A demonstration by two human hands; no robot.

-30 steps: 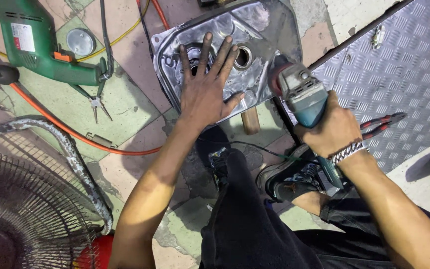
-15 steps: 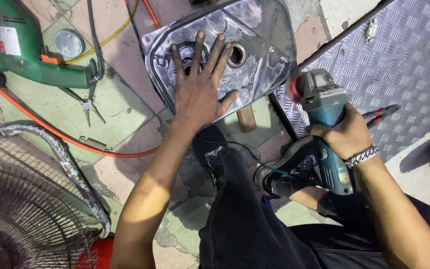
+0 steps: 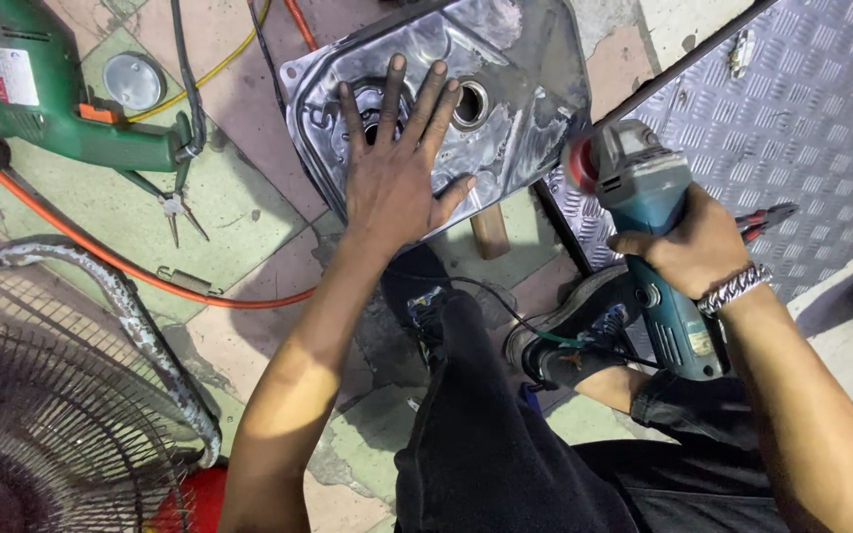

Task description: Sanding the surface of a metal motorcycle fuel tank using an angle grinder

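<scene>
The left hand [image 3: 399, 178] lies flat and fully spread, fingers splayed, pressing on the bare silver pressed-steel tank shell [image 3: 505, 109], which rests on the tiled floor [image 3: 239, 227] with its right edge just beside the grey checker-plate metal sheet [image 3: 812, 128]. The right hand [image 3: 695, 247] is closed tight round the body of the blue corded angle grinder [image 3: 644, 227], its head raised just off the shell's right edge. The shell looks stiff, thin-walled and fairly light, with a smooth, slippery skin and sharp seam flanges, so it is best steadied by a flat palm on its broad face, as here. A green electric drill [image 3: 51, 89] lies near the floor's upper left.
</scene>
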